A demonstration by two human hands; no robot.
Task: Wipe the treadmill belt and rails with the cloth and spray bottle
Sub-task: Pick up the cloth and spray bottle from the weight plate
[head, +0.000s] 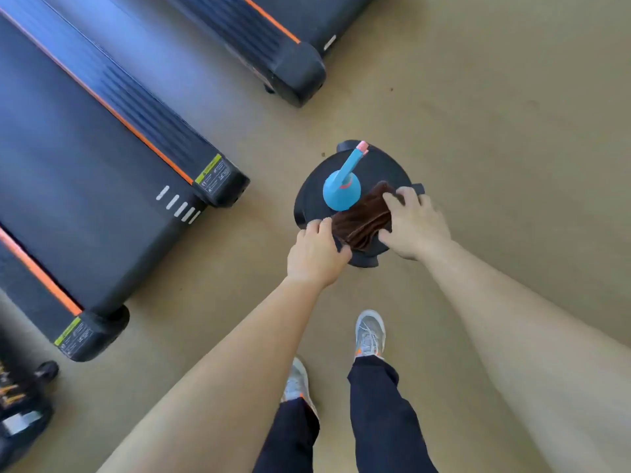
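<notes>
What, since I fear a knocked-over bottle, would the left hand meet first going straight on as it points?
Probably the brown cloth on the black stool, just ahead of the left hand; the blue spray bottle stands slightly beyond.

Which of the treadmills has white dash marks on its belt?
The large treadmill left of the stool: short white dashes cross its belt's near end. The treadmill at the top shows none.
</notes>
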